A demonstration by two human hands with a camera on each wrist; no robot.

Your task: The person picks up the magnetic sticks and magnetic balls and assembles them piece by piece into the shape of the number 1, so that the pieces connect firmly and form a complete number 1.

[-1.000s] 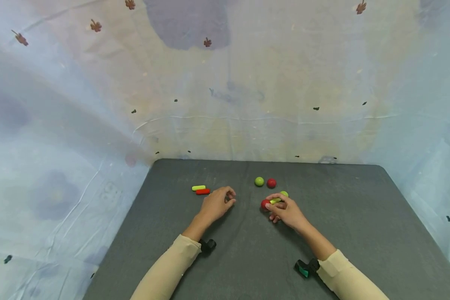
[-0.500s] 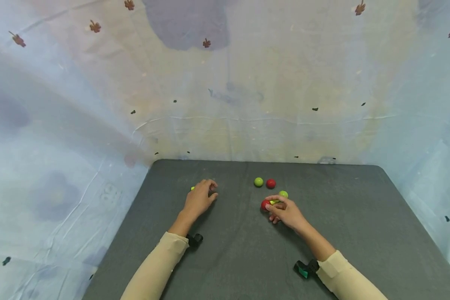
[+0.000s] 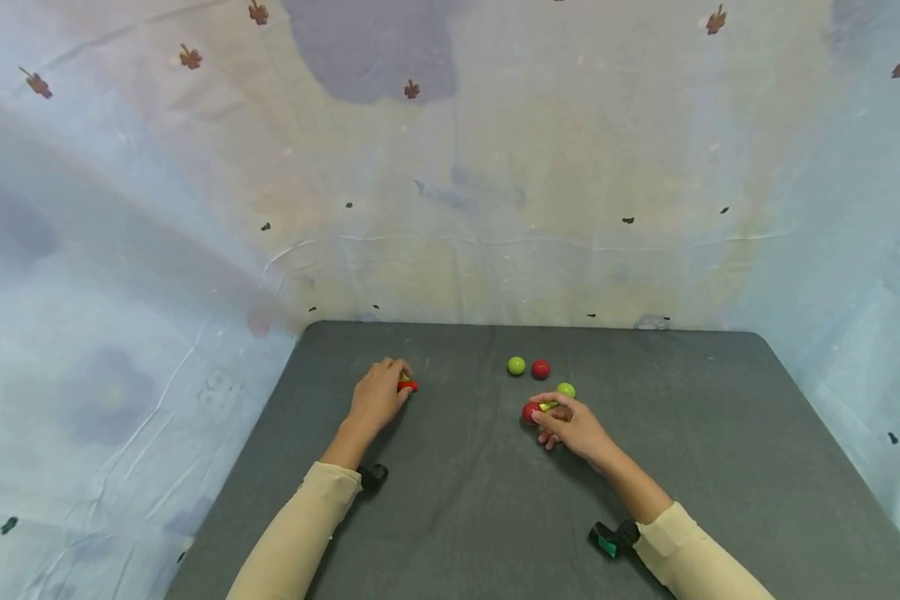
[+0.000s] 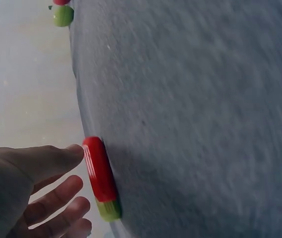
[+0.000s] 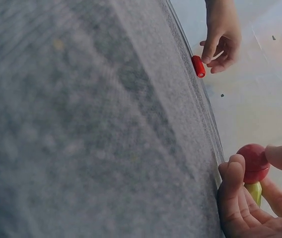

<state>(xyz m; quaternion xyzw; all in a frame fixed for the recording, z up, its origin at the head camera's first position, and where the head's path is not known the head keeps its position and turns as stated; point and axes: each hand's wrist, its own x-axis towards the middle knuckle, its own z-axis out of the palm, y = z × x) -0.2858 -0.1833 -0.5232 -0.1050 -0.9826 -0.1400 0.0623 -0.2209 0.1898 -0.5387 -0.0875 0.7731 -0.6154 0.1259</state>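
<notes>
In the head view, my left hand [image 3: 377, 397] is over the left part of the table, beside a short red stick [image 3: 407, 386]. The left wrist view shows the thumb tip right next to the red stick's [image 4: 100, 169] end, fingers loosely bent and not wrapped round it. A yellow-green stick [image 4: 109, 210] lies against it, partly hidden. My right hand [image 3: 573, 427] pinches a red ball [image 5: 253, 162] between thumb and fingers. A yellow-green stick [image 5: 253, 192] meets that ball, and a green ball [image 3: 566, 390] shows at the stick's other side, partly behind the fingers.
Behind the right hand a loose green ball [image 3: 516, 366] and a red ball [image 3: 541, 369] lie side by side. The dark grey table [image 3: 465, 500] ends at a patterned cloth backdrop [image 3: 495, 208] at the rear and left.
My left hand has moved left, from right of the two loose sticks, across them, to beside the red one. The right hand keeps its hold and has barely moved.
</notes>
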